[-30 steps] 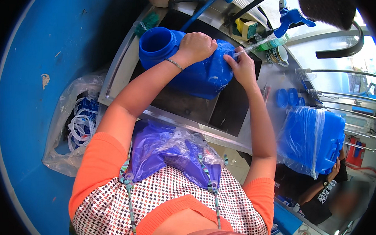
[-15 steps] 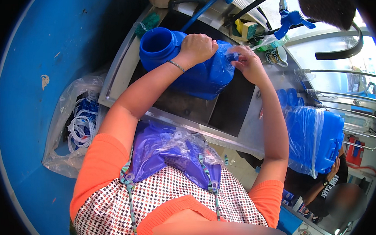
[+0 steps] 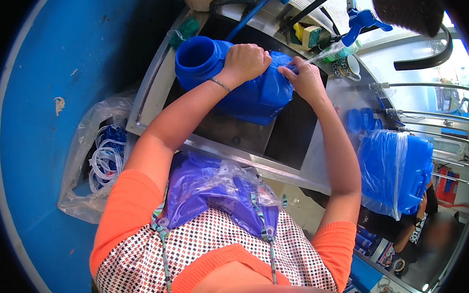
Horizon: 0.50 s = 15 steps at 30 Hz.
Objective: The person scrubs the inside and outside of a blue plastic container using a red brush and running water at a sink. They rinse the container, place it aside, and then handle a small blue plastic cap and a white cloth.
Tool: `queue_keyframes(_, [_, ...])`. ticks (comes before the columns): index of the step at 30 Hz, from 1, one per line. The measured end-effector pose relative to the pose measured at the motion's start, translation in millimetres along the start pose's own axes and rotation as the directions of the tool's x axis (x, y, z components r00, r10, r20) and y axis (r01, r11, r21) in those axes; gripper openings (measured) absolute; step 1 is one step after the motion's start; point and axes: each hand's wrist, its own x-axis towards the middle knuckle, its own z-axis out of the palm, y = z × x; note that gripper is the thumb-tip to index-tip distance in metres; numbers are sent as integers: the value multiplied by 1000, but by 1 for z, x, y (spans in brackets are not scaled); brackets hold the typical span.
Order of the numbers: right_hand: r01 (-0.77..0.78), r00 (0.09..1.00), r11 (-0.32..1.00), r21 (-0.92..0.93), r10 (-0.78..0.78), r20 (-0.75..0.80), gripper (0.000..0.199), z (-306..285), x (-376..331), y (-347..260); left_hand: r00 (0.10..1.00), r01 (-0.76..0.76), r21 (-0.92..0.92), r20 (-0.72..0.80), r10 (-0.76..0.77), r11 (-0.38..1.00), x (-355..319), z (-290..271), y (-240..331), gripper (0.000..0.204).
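Observation:
A blue plastic jug point(image 3: 260, 103) lies on its side over the steel sink point(image 3: 224, 148), its wide uncapped mouth toward the left. My left hand point(image 3: 247, 62) is a fist around the jug's handle, which is mostly covered by the fingers. At the jug's right end is my right hand point(image 3: 306, 80), its fingers bent and pressed together against the wet surface. Whatever small part they pinch there is hidden. From the blue-handled tap point(image 3: 362, 26), a stream of water point(image 3: 325, 53) runs down onto the right hand and that end of the jug.
A green scrubber point(image 3: 186, 29) is at the sink's left corner. Sponges point(image 3: 308, 35) and a patterned mug point(image 3: 348, 68) stand behind. Blue caps point(image 3: 354, 120) lie on the right counter. Another plastic-wrapped blue jug point(image 3: 393, 172) is near a co-worker point(image 3: 434, 244). A plastic bag point(image 3: 78, 181) holds tubing.
My right hand has come closer to the jug's end, and its fingers have closed there. The left fist keeps its grip. The co-worker at the right has shifted slightly.

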Motion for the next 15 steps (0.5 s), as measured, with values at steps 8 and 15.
queue_keyframes(8, [580,806,815,-3,-575,-140,26,6,-18,12,1000,-26,-51,-8,25,998,-5,-3,-3,37])
queue_keyframes(15, [21,994,998,51,-16,-109,32,2,-11,-9,999,11,-3,35,-10,1000,0,-1,-2,38])
